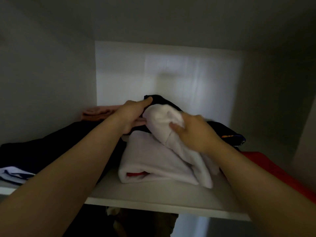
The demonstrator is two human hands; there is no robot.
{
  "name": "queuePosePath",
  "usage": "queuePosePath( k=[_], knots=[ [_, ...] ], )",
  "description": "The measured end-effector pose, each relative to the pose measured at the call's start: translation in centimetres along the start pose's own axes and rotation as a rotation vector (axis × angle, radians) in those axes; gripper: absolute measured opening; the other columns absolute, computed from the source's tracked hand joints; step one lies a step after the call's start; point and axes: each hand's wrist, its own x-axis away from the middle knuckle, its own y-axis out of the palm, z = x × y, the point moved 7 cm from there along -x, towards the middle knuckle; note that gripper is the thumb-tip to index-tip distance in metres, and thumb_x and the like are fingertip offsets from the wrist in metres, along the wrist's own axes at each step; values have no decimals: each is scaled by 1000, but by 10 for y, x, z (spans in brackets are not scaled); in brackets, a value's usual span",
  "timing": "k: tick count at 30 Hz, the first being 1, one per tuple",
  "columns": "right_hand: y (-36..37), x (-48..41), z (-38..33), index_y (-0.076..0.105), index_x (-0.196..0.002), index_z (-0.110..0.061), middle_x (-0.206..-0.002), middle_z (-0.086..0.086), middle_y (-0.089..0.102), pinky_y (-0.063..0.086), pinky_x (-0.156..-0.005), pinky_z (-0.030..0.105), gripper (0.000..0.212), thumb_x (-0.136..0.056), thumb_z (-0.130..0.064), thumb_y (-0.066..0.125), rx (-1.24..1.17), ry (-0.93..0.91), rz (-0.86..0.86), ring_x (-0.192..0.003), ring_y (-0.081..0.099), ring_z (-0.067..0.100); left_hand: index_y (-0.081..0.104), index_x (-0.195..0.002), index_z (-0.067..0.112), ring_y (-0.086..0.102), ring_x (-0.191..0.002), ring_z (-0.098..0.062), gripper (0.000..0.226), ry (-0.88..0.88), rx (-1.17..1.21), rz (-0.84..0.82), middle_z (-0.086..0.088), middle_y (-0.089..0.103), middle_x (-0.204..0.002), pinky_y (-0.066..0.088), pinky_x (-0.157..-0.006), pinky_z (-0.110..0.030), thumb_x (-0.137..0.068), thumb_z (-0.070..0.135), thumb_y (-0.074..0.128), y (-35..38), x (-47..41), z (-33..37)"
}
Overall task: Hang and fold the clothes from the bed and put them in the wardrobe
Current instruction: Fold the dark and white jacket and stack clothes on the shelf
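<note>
Wardrobe shelf (153, 197), middle, toward the back. Your left hand (132, 113) pinches the dark garment (159, 98), thumb on top. Your right hand (193, 129) clutches the white bundle (160, 115), which sits on the folded white stack (150, 156). Risk: the bundle is loosely rolled, so an uneven release could unroll it toward the front edge.

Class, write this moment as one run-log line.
left hand holds dark garment | right hand grips white garment | site: wardrobe shelf | step: stowing folded clothes
</note>
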Motion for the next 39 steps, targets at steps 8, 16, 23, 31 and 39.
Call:
queuePosePath(
  k=[8, 16, 23, 31, 39],
  knots=[
    [-60, -25, 44, 63, -97, -9, -98, 7, 68, 55, -79, 33, 28, -100, -33, 50, -657, 594, 718, -92, 66, 25, 38, -144, 35, 55, -127, -16, 92, 424, -636, -277, 0, 53, -141, 53, -100, -36, -62, 50, 78, 93, 76, 27],
    [-9, -16, 5, 60, -131, -9, -118, 19, 69, 55, -93, 56, 30, -102, -15, 55, -1815, 529, 622, -106, 68, 35, -5, -158, 33, 31, -146, -31, 113, 927, -1236, 253, -4, 19, -166, 38, -110, -59, -82, 18, 76, 73, 72, 38],
    [58, 70, 10, 63, -127, -5, -114, 16, 73, 56, -96, 44, 38, -90, -1, 66, -1705, 717, 199, -108, 70, 31, 24, -156, 32, 53, -131, -38, 86, 1126, -1434, -70, -14, 53, -146, 45, -104, -58, -78, 2, 45, 9, 73, -34],
    [1, 51, 35, 34, -153, -29, -150, 0, 42, 44, -105, 34, 77, -88, -52, 68, -527, 501, 151, -130, 48, 18, 30, -147, 47, 66, -109, -12, 68, 943, -1252, -342, 6, 67, -128, 58, -90, -38, -87, 27, 55, 9, 66, -34],
    [12, 0, 31, 53, -78, -19, -82, -3, 54, 49, -76, 33, 57, -92, -72, 37, 280, 316, -290, -79, 55, 19, 66, -94, 66, 51, -103, 13, 64, 172, -1171, -421, 16, 61, -131, 37, -104, -17, -54, 105, 36, 8, 66, -12]
  ],
)
